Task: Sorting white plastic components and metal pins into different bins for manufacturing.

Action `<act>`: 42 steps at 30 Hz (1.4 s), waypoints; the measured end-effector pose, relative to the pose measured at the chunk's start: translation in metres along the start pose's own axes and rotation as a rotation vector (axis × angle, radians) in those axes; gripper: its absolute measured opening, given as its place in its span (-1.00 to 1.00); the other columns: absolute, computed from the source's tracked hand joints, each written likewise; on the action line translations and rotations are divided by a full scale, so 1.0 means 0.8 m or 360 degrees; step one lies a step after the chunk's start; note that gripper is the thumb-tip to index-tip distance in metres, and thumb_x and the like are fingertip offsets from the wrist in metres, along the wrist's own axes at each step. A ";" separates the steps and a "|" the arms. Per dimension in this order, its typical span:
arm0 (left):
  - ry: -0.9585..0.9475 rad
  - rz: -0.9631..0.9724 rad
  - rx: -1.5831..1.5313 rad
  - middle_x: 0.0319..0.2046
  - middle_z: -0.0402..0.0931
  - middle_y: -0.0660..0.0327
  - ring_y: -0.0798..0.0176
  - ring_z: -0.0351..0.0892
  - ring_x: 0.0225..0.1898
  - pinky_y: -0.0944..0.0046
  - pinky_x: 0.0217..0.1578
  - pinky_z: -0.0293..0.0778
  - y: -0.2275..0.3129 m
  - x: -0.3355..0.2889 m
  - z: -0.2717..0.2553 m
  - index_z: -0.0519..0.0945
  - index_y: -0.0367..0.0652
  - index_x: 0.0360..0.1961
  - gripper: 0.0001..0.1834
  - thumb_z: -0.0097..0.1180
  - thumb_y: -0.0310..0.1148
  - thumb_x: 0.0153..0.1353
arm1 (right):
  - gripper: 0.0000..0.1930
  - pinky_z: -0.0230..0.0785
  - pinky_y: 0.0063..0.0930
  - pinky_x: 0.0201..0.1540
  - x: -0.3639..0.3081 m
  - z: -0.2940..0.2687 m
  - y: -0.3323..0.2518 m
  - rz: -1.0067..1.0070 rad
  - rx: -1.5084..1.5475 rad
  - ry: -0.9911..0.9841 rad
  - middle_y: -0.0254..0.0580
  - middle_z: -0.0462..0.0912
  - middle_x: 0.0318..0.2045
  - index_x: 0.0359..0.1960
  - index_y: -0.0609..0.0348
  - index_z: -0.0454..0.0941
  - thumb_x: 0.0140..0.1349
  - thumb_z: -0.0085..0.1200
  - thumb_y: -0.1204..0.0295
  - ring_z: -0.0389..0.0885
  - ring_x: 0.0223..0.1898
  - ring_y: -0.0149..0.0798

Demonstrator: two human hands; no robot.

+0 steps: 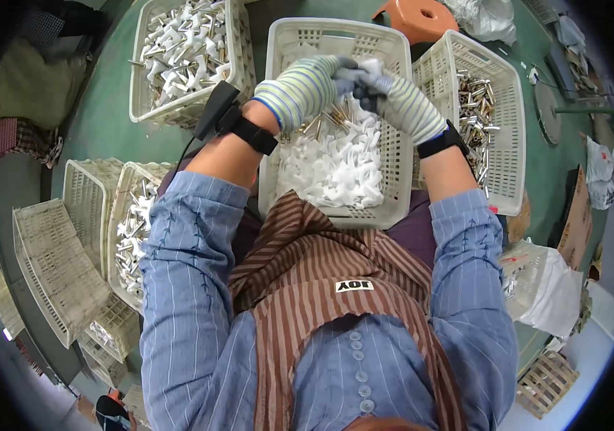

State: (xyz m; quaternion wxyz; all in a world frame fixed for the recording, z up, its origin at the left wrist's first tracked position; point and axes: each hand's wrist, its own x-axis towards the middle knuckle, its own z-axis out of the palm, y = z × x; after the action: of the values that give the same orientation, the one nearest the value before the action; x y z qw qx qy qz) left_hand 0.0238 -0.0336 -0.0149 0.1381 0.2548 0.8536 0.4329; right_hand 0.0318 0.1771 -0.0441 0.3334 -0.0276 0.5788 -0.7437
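My left hand [308,87] and my right hand [406,104] wear striped knit gloves with grey fingers and meet above a white plastic crate [396,183]. Both are closed, fingertips touching. A small white plastic piece [371,66] shows at my right fingertips; its exact shape is unclear. What my left fingers pinch is hidden by the glove. Below, the crate holds a heap of white plastic pieces [339,172] with several prongs. Several brass-coloured metal rods [319,123] lie behind the heap, partly under my hands.
Left stands a crate of white pieces with metal rods [186,54]; right, a crate of loose metal rods [473,108]. An orange stool [422,20] is beyond. More crates [62,266] are stacked at lower left. A white sack [555,291] lies at right.
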 end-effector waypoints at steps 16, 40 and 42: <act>0.0650 -0.0251 -0.1328 -0.50 0.50 0.30 0.39 0.37 -0.66 0.38 -0.64 0.33 0.029 -0.002 -0.087 0.52 -0.17 -0.15 -0.72 -0.01 -0.18 0.36 | -0.66 0.41 -0.17 0.04 0.096 -0.035 0.246 -0.0098 -0.2338 -0.0086 -0.07 0.61 -0.04 -0.01 0.11 0.56 0.16 -0.07 0.42 0.58 -0.02 0.02; 0.0220 -0.0134 -0.2055 -0.46 0.43 0.26 0.48 0.21 -0.69 0.52 -0.73 0.08 0.077 -0.004 -0.059 0.42 -0.08 0.02 -0.70 0.00 -0.24 0.31 | -0.77 0.25 -0.55 -0.46 -0.034 0.082 -0.050 -0.0792 -0.0294 0.0554 -0.36 0.44 -0.55 -0.08 0.22 0.51 0.37 -0.10 0.38 0.34 -0.56 -0.47; 0.0343 -0.0062 -0.1938 -0.59 0.36 0.34 0.49 0.19 -0.70 0.51 -0.74 0.10 0.076 0.002 -0.045 0.47 -0.08 -0.06 -0.68 -0.01 -0.08 0.36 | -0.76 0.27 -0.52 -0.45 -0.050 0.093 -0.065 -0.0998 -0.0383 0.0655 -0.30 0.48 -0.55 -0.10 0.26 0.51 0.39 -0.11 0.37 0.38 -0.57 -0.43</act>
State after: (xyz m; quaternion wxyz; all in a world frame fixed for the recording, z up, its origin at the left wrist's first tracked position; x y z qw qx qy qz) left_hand 0.0250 -0.0268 0.0552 0.1796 0.0694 0.4670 0.8630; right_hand 0.0705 0.1410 0.0398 -0.0386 -0.0924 0.6802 -0.7262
